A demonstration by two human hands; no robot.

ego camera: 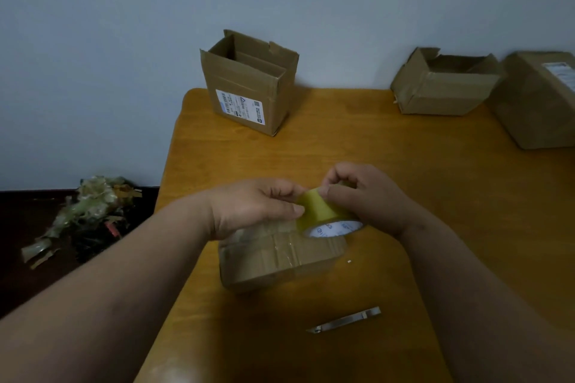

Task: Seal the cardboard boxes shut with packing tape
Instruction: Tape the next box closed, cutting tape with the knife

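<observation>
A small closed cardboard box [280, 258] with clear tape across its top lies on the wooden table [404, 196] just in front of me. Above its top sits a yellowish roll of packing tape [323, 214]. My right hand [367, 196] grips the roll, fingertips picking at its outer surface. My left hand [258, 205] pinches the tape at the roll's left side, over the box's top. An open tall box [249, 87] with a white label stands at the table's far left. An open low box [445, 84] sits at the far right, beside a closed box [538, 96].
A metal utility knife [345, 323] lies on the table near me, right of the small box. A heap of crumpled used tape [87, 218] lies on the dark floor to the left. A pale wall stands right behind the table.
</observation>
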